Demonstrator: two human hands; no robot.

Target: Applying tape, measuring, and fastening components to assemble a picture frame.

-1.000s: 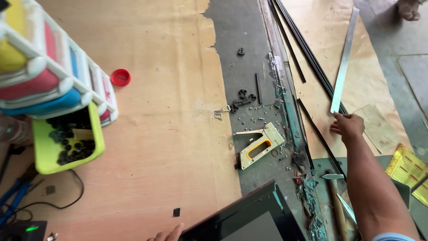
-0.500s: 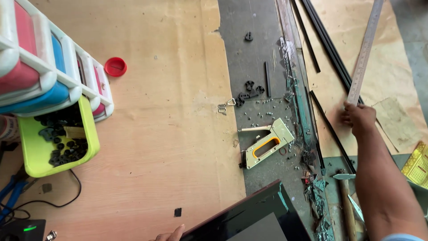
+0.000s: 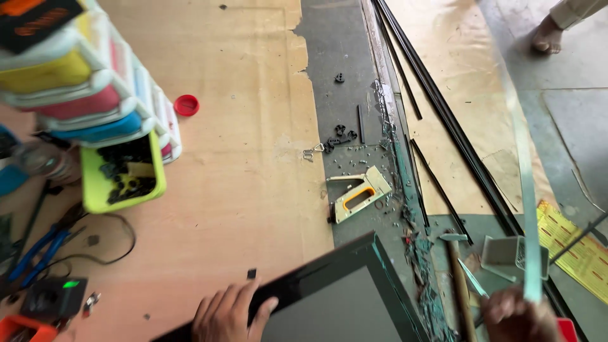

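1. Since the earlier frames, the right hand (image 3: 519, 313) has drawn back from two o'clock to five o'clock, fingers clamped on the long metal strip (image 3: 527, 209), which now stands blurred toward one o'clock.
2. Left hand (image 3: 231, 311), at six o'clock, rests with fingers spread on the dark frame (image 3: 329, 278).
3. Yellow staple gun (image 3: 358, 195) lies at centre, near that frame's corner.
4. Yellow printed sheet (image 3: 579, 250) lies at four o'clock; stacked coloured bins (image 3: 82, 95) at ten o'clock; red cap (image 3: 186, 105) beside them.

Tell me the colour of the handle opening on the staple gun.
Orange, on the cream-bodied staple gun; the head view shows it.
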